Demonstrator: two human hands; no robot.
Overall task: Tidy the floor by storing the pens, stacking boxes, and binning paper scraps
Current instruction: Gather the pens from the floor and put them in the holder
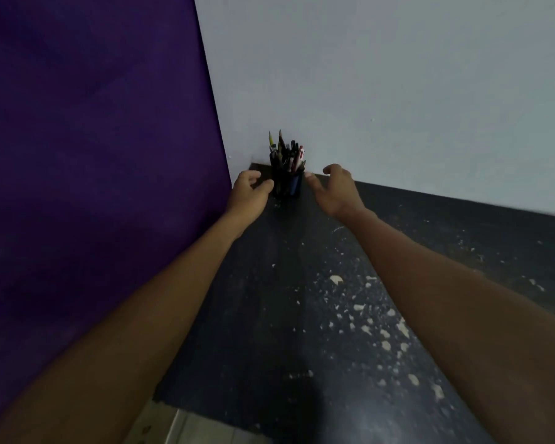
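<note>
Two hands: left hand [249,190] loosely curled at nine o'clock of cup [286,186], right hand [335,191] spread at three; nothing held. Cup, pens [285,152] inside, probably best clasped low, kept upright.

A dark pen holder [287,186] stands upright on the floor [263,283] in the corner, packed with pens [285,152] pointing upward.

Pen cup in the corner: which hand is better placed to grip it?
Left, probably. The left hand has curled fingers at mid-height beside the cup; whether they touch is unclear. The right hand is spread, with only a fingertip near the top.
</note>
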